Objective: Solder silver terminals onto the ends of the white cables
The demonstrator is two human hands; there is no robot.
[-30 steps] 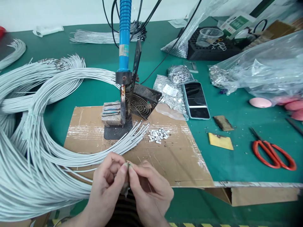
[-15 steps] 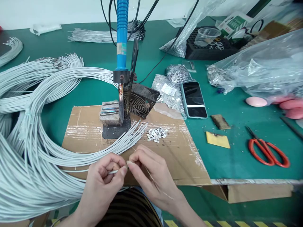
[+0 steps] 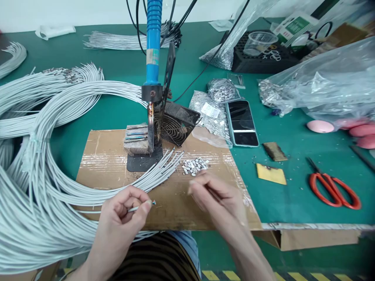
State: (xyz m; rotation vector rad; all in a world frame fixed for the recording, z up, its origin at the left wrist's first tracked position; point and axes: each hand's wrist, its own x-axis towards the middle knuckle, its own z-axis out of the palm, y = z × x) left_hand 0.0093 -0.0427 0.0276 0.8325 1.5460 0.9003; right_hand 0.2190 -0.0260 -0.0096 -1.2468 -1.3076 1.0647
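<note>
My left hand [image 3: 124, 214] pinches a thin white cable [image 3: 133, 209] between thumb and forefinger. The cable's end [image 3: 154, 202], with small coloured wire tips, pokes out past the fingertips. My right hand [image 3: 218, 195] hovers over the cardboard [image 3: 175, 210], apart from the cable and just below a pile of small silvery metal pieces [image 3: 195, 166]. Its fingers are curled but smeared by motion, so whether they hold anything does not show. Beyond my left hand, a bundle of white cables [image 3: 117, 194] curves across the cardboard, ends pointing toward the metal pieces.
A blue-handled soldering iron [image 3: 153, 58] stands upright in front, with a black fan [image 3: 177, 123] beside it. To the right are a phone [image 3: 241, 123], a yellow sponge [image 3: 271, 174] and red-handled scissors [image 3: 334, 189]. Large coils of white cable [image 3: 35, 187] fill the left.
My right hand has moved away from the left, to the right and toward the metal pieces. The left hand has shifted slightly left, and the cable end it holds now shows.
</note>
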